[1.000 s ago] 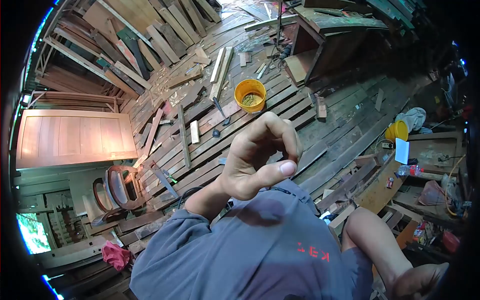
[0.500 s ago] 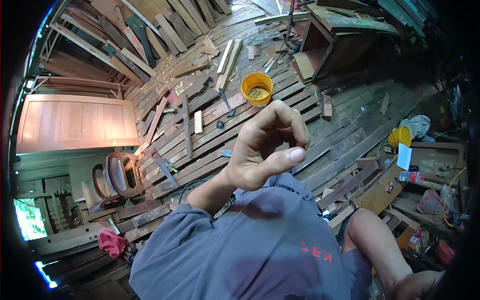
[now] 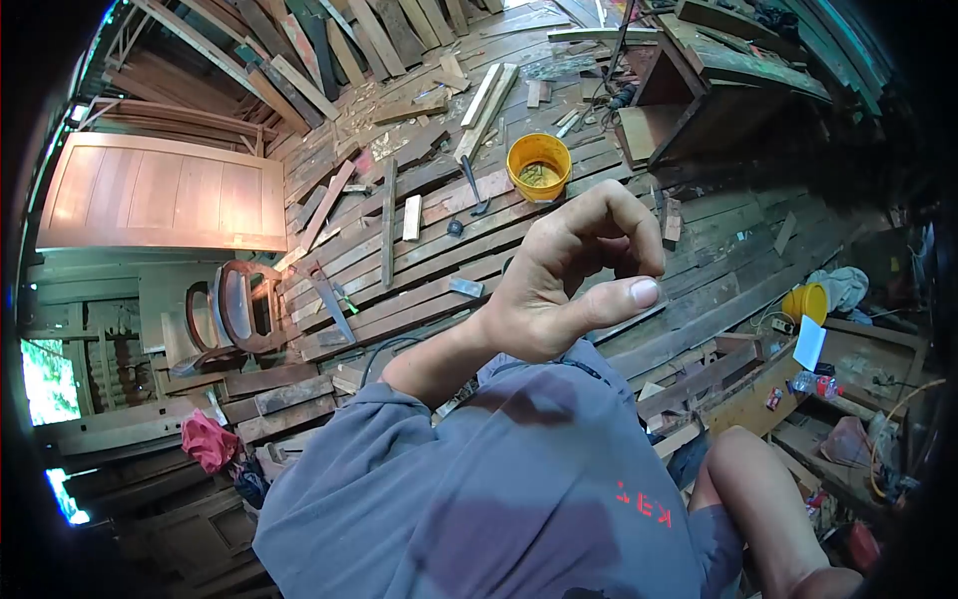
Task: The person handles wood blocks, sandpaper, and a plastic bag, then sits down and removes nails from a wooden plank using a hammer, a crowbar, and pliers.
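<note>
My left hand (image 3: 574, 275) is raised in front of my chest, at the end of the arm coming from the grey sleeve. Its fingers curl toward the outstretched thumb in a C shape, a small gap showing at the tips. Nothing visible is held. Beyond the fingers, on the plank floor, stands a yellow bucket (image 3: 540, 195) with some residue at the bottom. A dark-handled tool (image 3: 471, 185), perhaps a hammer, lies left of it. I cannot make out my right hand; a patch of bare skin by my knee (image 3: 743, 469) is cut off at the lower edge.
A wooden door panel (image 3: 165, 190) and a curved wooden chair (image 3: 249, 309) are at the left. A handsaw (image 3: 329, 304) lies on the slats. Loose boards (image 3: 489, 110) are scattered ahead. A wooden cabinet (image 3: 718, 90) stands back right; another yellow bucket (image 3: 806, 301) is at the right.
The head view has shifted, so the room appears farther right and slightly higher. My left hand has moved right in the picture, keeping its curled shape.
</note>
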`<state>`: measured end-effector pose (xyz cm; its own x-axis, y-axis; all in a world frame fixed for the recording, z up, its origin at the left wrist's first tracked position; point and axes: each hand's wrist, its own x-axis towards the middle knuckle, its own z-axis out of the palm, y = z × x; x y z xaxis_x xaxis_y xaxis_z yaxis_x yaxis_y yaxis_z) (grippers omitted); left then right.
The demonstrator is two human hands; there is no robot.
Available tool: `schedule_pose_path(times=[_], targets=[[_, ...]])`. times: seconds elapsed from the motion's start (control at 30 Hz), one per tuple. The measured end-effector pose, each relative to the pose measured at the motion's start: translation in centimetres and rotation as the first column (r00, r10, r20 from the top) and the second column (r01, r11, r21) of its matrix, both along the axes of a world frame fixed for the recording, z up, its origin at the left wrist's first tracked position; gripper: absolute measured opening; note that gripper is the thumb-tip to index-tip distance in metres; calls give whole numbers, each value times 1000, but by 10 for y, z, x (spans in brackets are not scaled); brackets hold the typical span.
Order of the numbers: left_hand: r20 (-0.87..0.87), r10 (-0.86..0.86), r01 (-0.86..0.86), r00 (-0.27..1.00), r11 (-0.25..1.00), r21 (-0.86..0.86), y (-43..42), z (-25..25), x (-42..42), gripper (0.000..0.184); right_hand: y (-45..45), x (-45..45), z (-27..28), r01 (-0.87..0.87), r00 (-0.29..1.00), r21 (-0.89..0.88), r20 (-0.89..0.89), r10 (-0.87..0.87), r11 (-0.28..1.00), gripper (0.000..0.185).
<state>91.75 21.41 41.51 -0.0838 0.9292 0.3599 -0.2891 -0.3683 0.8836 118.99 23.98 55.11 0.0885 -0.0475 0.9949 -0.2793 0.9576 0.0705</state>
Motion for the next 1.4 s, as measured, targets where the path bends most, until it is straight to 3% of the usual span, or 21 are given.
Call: schedule_pose_path(times=[0.17, 0.27, 0.3, 0.33, 0.37, 0.43, 0.47, 0.5, 0.57, 0.63, 0.67, 0.7, 0.73, 0.77, 0.8, 0.83, 0.93, 1.0, 1.07, 1.23, 1.4], targets=[[10, 20, -20, 1000, 1000, -12, -4, 0, -3, 19, 4, -12, -6, 75, 997, 0, -17, -75, 997, 38], [-32, 48, -47, 998, 999, 23, -8, 1, -7, 19, 29, -16, -34, -57, 997, -80, -51, 53, 995, 39], [-57, 39, -35, 998, 997, 69, -10, -2, -9, 17, 53, 10, -63, -466, 879, -272, -33, 476, 842, 33], [-84, 13, -6, 996, 997, 83, -15, 0, -11, 20, 70, 3, -83, -288, 947, -389, 17, 320, 875, 28], [-109, -72, 86, 991, 988, 126, -19, 5, -15, 23, 80, -16, -111, 12, 988, -490, 140, 65, 872, 23], [-114, -208, 229, 971, 950, 211, -29, 20, -18, 30, 107, -45, -176, 367, 892, -582, 442, -97, 726, 14], [-87, -266, 279, 960, 926, 255, -34, 27, -15, 35, 112, -56, -198, 453, 808, -761, 571, 147, 465, 6], [-42, -270, 269, 962, 905, 328, -38, 32, -10, 36, 129, -60, -257, 549, 743, -785, 616, 263, 288, 5], [25, -252, 211, 967, 857, 470, -42, 40, -1, 35, 149, -38, -406, 642, 571, -665, 747, 340, 382, 4], [123, -198, 77, 972, 772, 631, -33, 47, 5, 23, 136, -5, -535, 773, 452, -608, 729, 514, 181, 9], [97, -205, 90, 974, 742, 664, -27, 49, -5, 24, 121, 5, -562, 849, 351, -510, 741, 573, 139, 14], [71, -212, 104, 975, 710, 696, -21, 51, -15, 25, 107, 9, -581, 936, 263, -351, 730, 631, 16, 18], [45, -219, 118, 975, 677, 727, -15, 54, -25, 26, 101, 18, -609, 954, 28, -200, 802, 597, 225, 21], [46, -210, 118, 977, 701, 703, -15, 56, -32, 27, 93, 27, -628, 933, 127, -323, 706, 697, 157, 22], [60, -199, 108, 978, 734, 671, -14, 57, -40, 29, 79, -8, -543, 950, 158, -308, 594, 789, 42, 22], [96, -205, 96, 974, 756, 647, -12, 60, -48, 26, 77, 2, -556, 912, 255, -407, 479, 840, -45, 20], [164, -179, 21, 970, 735, 678, 6, 57, -71, 25, 70, 22, -631, 879, 470, -259, 321, 823, -401, 20], [242, -146, -112, 959, 590, 799, 34, 48, -86, 25, 73, 10, -631, 847, 531, -231, 296, 794, -480, 21], [295, -102, -201, 950, 522, 829, 49, 41, -109, 26, 77, -5, -619, 826, 563, -218, 285, 776, -519, 20], [235, -95, -92, 967, 734, 673, 45, 35, -205, 22, 123, -51, -636, 889, 458, -149, 255, 852, -433, 23], [272, 8, -192, 962, 728, 658, 38, 31, -284, 17, 198, -194, -581, 919, 310, -344, 336, 889, -191, 24]])
